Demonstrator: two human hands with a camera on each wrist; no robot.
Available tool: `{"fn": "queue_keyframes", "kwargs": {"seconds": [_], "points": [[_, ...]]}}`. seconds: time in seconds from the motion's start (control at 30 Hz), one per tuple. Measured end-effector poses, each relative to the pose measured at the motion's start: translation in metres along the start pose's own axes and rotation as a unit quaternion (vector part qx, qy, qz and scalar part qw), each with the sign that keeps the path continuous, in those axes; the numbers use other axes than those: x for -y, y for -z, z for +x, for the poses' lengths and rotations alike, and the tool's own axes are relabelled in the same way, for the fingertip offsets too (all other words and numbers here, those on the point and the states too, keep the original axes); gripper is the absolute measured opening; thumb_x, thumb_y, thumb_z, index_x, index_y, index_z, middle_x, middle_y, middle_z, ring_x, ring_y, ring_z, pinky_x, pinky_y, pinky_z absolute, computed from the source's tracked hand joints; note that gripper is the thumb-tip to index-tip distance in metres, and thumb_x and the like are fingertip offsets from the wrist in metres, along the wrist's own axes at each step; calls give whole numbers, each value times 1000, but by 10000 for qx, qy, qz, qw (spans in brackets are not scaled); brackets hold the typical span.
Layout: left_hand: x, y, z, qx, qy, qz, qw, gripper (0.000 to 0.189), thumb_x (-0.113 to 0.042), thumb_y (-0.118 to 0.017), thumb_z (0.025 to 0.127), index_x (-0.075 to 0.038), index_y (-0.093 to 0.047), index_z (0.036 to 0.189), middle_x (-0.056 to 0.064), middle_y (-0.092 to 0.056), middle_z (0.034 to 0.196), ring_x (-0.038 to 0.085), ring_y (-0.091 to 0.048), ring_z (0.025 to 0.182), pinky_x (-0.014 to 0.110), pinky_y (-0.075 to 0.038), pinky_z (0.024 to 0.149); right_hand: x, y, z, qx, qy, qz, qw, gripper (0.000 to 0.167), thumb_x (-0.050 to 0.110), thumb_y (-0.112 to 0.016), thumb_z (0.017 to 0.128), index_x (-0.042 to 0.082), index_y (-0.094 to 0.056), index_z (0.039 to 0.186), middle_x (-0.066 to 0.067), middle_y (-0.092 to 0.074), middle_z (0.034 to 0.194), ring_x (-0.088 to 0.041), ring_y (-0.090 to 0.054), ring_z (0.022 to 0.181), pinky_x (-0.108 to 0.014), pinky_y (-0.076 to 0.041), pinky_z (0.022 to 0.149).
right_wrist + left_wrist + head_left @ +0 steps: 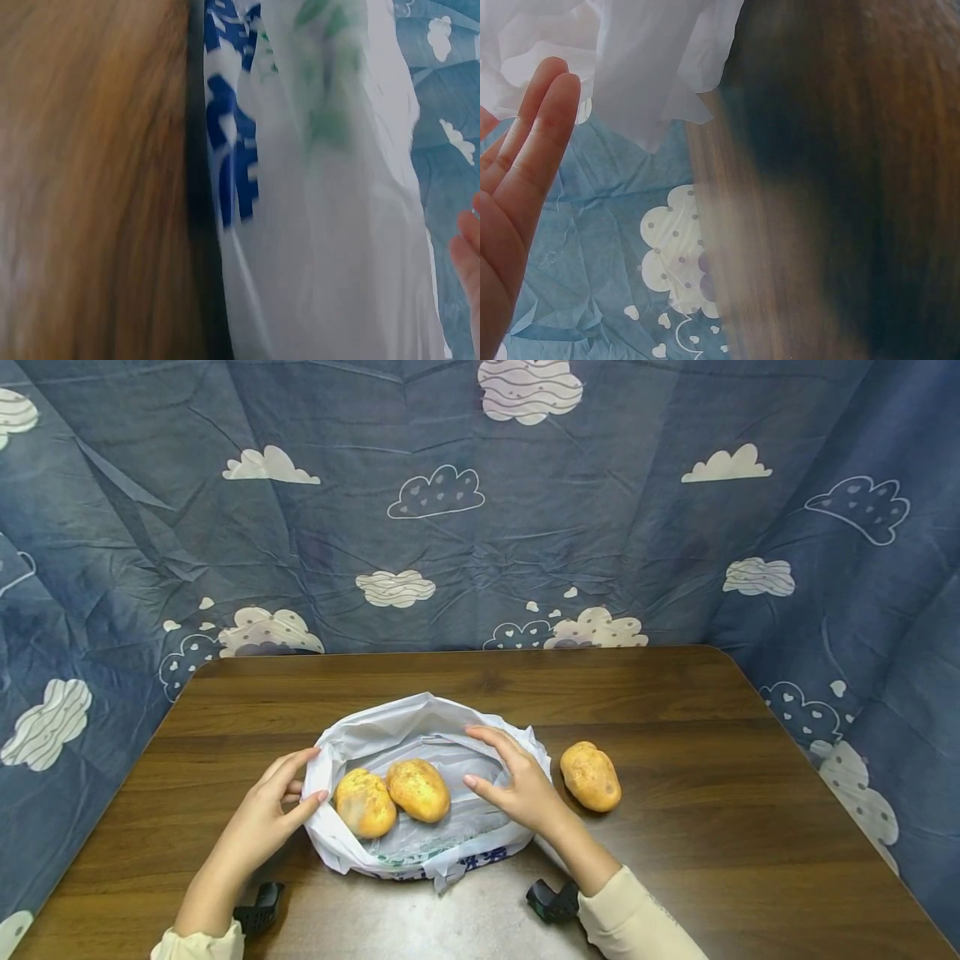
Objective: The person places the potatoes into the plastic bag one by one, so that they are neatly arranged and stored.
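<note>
A white plastic bag (465,839) with blue and green print lies wide-mouthed on the table. Two potatoes sit inside it: a left potato (365,803) and a right potato (418,790), side by side. The left hand (258,822) touches the bag's left rim, its thumb spread apart from fairly straight fingers (536,142), as the left wrist view also shows. Over the bag's right side hovers the right hand (525,789), thumb and fingers spread with nothing between them. Just outside the bag, right of that hand, rests a third potato (591,777).
The brown wooden table (720,827) reaches back to a blue curtain (585,543) with a cloud pattern. Black wrist devices show below both hands, one left device (259,906) and one right device (552,900).
</note>
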State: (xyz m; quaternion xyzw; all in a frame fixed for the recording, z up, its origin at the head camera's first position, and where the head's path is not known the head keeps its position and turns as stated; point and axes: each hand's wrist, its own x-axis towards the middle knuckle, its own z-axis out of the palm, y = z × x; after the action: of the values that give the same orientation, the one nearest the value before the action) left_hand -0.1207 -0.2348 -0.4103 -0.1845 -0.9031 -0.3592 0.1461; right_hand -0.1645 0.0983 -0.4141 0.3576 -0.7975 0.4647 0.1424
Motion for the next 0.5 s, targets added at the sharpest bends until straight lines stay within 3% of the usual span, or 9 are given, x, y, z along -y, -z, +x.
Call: {"fn": "queue_keyframes", "kwargs": {"seconds": [0.27,0.5], "points": [[-1,0,0,11,-4,-15,10000,54,0,-67,78,1,-45,127,14,-48,120,14,-56,76,25,-51,69,-6,16,-9,-283,-124,-287,9991,53,23,-67,82,9,-46,128,-4,-48,127,-20,-41,119,-34,-30,101],[-1,0,0,-2,-18,23,10000,54,0,-67,78,1,-45,127,14,-48,120,15,-56,77,26,-52,69,-8,25,-13,-564,-4,-181,9982,55,4,-72,73,-1,-49,122,-14,-50,123,-25,-44,115,-33,-32,100]]}}
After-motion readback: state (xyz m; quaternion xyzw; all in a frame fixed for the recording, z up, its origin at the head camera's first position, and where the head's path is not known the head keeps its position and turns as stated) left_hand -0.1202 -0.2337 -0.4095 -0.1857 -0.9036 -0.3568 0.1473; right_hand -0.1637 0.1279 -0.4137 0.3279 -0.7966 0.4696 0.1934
